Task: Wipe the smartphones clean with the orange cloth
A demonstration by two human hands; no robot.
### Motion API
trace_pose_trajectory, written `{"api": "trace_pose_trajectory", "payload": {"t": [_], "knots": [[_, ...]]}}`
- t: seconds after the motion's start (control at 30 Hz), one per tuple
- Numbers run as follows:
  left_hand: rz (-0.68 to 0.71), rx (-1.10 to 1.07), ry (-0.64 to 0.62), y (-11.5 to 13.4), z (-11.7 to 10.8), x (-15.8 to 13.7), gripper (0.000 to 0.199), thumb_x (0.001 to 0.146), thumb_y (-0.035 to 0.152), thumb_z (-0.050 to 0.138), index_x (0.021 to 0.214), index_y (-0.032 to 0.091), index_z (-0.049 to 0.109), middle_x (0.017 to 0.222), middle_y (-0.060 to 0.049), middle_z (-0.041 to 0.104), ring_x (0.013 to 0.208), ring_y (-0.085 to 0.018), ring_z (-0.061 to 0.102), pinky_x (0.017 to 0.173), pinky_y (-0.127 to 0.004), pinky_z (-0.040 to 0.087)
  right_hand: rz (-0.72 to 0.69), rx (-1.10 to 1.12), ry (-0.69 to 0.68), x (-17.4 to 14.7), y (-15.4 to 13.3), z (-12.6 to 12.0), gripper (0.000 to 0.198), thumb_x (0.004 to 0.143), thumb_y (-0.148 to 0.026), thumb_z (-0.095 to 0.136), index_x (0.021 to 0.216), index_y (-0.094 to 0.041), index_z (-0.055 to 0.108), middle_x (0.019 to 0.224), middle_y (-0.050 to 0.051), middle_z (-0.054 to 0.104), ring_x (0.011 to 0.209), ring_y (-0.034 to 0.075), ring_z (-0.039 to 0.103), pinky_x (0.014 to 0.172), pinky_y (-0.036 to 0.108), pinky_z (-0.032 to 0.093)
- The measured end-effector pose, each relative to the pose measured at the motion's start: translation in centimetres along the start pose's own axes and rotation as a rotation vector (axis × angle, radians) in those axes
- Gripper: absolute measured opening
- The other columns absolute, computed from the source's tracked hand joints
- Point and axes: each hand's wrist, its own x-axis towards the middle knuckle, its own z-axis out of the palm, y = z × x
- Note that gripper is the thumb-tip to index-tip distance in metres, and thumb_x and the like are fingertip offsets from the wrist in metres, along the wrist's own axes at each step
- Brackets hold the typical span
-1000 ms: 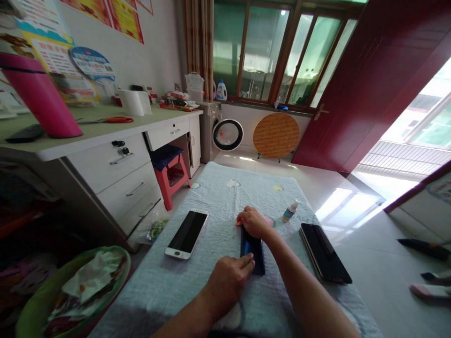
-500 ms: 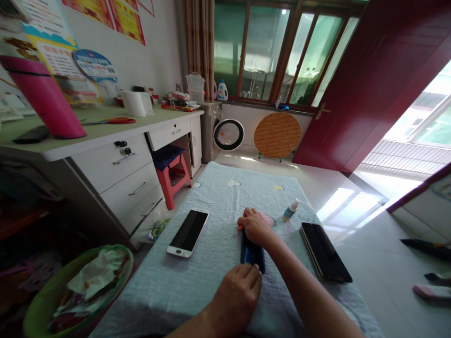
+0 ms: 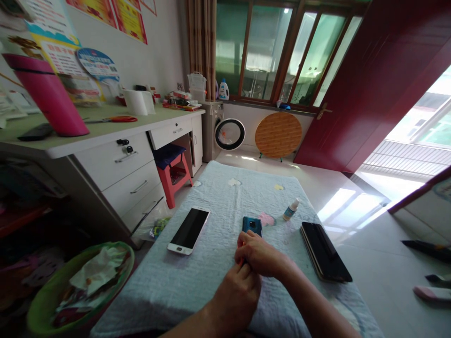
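A dark blue smartphone [image 3: 252, 226] lies back side up on the cloth-covered table, its camera square near the far end. My right hand [image 3: 259, 253] is closed over the phone's middle, and a bit of something small and orange-red [image 3: 241, 259] shows under its fingers. At the near end, my left hand [image 3: 239, 288] is closed on the phone's edge, close against the right hand. Both hands hide the phone's lower half. Left of them lies a white smartphone [image 3: 189, 230] with a dark screen. To the right are a small spray bottle [image 3: 291, 210] and a black tablet [image 3: 324, 251].
The light blue cloth [image 3: 218, 188] covers the low table. Beside it on the left stand a green waste basket [image 3: 35, 300] and a red stool [image 3: 172, 183]. A white desk [image 3: 123, 171] runs along the wall. A round wooden tabletop [image 3: 278, 134] leans at the back.
My right hand has slid down the phone toward my left hand, uncovering the camera end. My left hand stays at the near end. The view has shifted slightly.
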Motion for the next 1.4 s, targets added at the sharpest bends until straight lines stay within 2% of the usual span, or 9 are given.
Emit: {"api": "trace_pose_trajectory", "payload": {"t": [0.1, 0.2, 0.4, 0.53, 0.9, 1.07, 1.2, 1.27, 1.4], "knots": [[0.040, 0.046, -0.026, -0.1, -0.1, -0.1, 0.024, 0.083, 0.008, 0.053, 0.106, 0.007, 0.061, 0.095, -0.012, 0.067, 0.084, -0.027, 0.062, 0.069, -0.038, 0.053, -0.017, 0.001, 0.015, 0.7, 0.8, -0.1, 0.018, 0.084, -0.015, 0.060, 0.076, -0.023, 0.073, 0.097, 0.002, 0.058, 0.090, 0.016, 0.046, 0.079, 0.026, 0.036], [0.045, 0.086, -0.071, -0.1, -0.2, -0.2, 0.028, 0.084, 0.008, 0.053, 0.111, 0.005, 0.059, 0.106, -0.015, 0.067, 0.085, -0.026, 0.062, 0.062, -0.036, 0.053, 0.051, -0.048, 0.080, 2.2, 2.3, -0.7, 0.021, 0.086, -0.013, 0.057, 0.077, -0.022, 0.074, 0.098, 0.004, 0.058, 0.092, 0.016, 0.046, 0.081, 0.027, 0.036], [0.008, 0.087, -0.099, -0.1, 0.0, -0.3, 0.023, 0.086, 0.011, 0.055, 0.108, 0.008, 0.061, 0.118, -0.015, 0.065, 0.091, -0.025, 0.062, 0.066, -0.034, 0.053, 0.253, -0.164, 0.168, 4.9, 5.1, -2.0, 0.022, 0.089, -0.017, 0.054, 0.083, -0.023, 0.075, 0.100, 0.006, 0.058, 0.094, 0.018, 0.048, 0.076, 0.027, 0.036], [0.006, 0.087, -0.096, -0.1, 0.2, -0.3, 0.022, 0.087, 0.012, 0.055, 0.108, 0.008, 0.061, 0.117, -0.015, 0.066, 0.091, -0.025, 0.063, 0.067, -0.033, 0.053, 0.284, -0.180, 0.188, 5.2, 5.1, -2.0, 0.023, 0.089, -0.016, 0.053, 0.086, -0.022, 0.075, 0.101, 0.008, 0.058, 0.096, 0.020, 0.047, 0.076, 0.028, 0.036], [-0.004, 0.137, -0.084, 0.5, -0.2, -0.2, 0.028, 0.083, 0.007, 0.054, 0.111, 0.005, 0.061, 0.107, -0.015, 0.068, 0.088, -0.026, 0.064, 0.063, -0.033, 0.054, 0.113, -0.074, 0.162, 1.0, 1.7, -0.2, 0.026, 0.091, -0.014, 0.050, 0.086, -0.024, 0.074, 0.097, 0.004, 0.057, 0.091, 0.017, 0.046, 0.080, 0.026, 0.037], [-0.006, 0.138, -0.070, 0.7, -0.1, -0.1, 0.021, 0.079, 0.004, 0.053, 0.097, 0.009, 0.064, 0.092, -0.011, 0.069, 0.083, -0.026, 0.065, 0.064, -0.034, 0.055, 0.052, 0.032, 0.077, -0.2, 0.2, 0.1, 0.019, 0.084, -0.012, 0.059, 0.081, -0.023, 0.074, 0.096, 0.003, 0.058, 0.090, 0.016, 0.047, 0.078, 0.025, 0.038], [-0.008, 0.156, -0.078, 0.9, -0.1, -0.2, 0.017, 0.079, 0.005, 0.054, 0.091, 0.011, 0.064, 0.092, -0.013, 0.070, 0.081, -0.027, 0.066, 0.067, -0.036, 0.056, -0.053, 0.159, 0.025, -0.7, -0.4, 0.2, 0.023, 0.083, -0.008, 0.057, 0.073, -0.021, 0.073, 0.093, 0.001, 0.059, 0.088, 0.014, 0.048, 0.079, 0.024, 0.039], [-0.008, 0.172, -0.085, 1.0, 0.0, -0.3, 0.019, 0.079, 0.006, 0.054, 0.094, 0.010, 0.064, 0.093, -0.014, 0.070, 0.083, -0.028, 0.066, 0.065, -0.035, 0.055, -0.048, 0.215, 0.045, -0.9, -0.4, 0.0, 0.027, 0.083, -0.004, 0.054, 0.074, -0.021, 0.073, 0.092, 0.001, 0.058, 0.088, 0.013, 0.049, 0.080, 0.023, 0.040], [0.005, 0.191, -0.086, 1.1, -0.1, -0.4, 0.025, 0.080, 0.006, 0.052, 0.102, 0.008, 0.063, 0.101, -0.017, 0.069, 0.088, -0.029, 0.065, 0.061, -0.034, 0.054, 0.050, 0.248, 0.177, -1.1, 0.0, 0.1, 0.028, 0.081, -0.002, 0.054, 0.080, -0.022, 0.074, 0.091, 0.002, 0.056, 0.087, 0.013, 0.051, 0.079, 0.023, 0.041]]}}
